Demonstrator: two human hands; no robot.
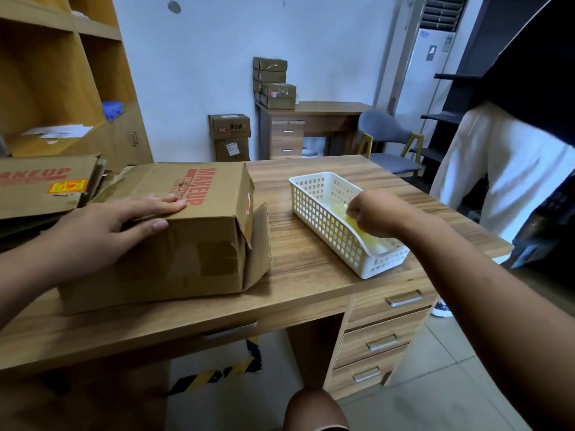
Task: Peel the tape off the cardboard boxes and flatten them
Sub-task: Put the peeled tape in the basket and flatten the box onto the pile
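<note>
Head view: the cardboard box [186, 244] (printed MAKEUP in red on its top) lay on its side at the left of the wooden desk [305, 272], and its right end was open, with one flap [259, 244] standing out toward the basket. The left hand [118, 225] rested flat on the box's top near the near edge, its fingers straight and spread toward the red lettering and its thumb hooked down over the near face, so the box sat directly under the palm. It pressed on the box and clasped nothing.

To the right of the box, apart from it, a white plastic basket [326, 234] stood on the desk, angled from far left to near right. The right hand [373, 214] was over the basket's middle with its fingers curled downward into a crumpled wad of yellowish clear tape [361, 233] that lay inside. The hand touched the wad, but I could not tell whether the fingertips pinched it or only rested on it, since the back of the hand hid them.

At the far left, more MAKEUP cardboard [46, 185] lay flattened beside the box. Another person [504, 172] stood at the right edge of the desk. Far off, closed boxes [273, 85] were stacked on a second desk against the wall.
</note>
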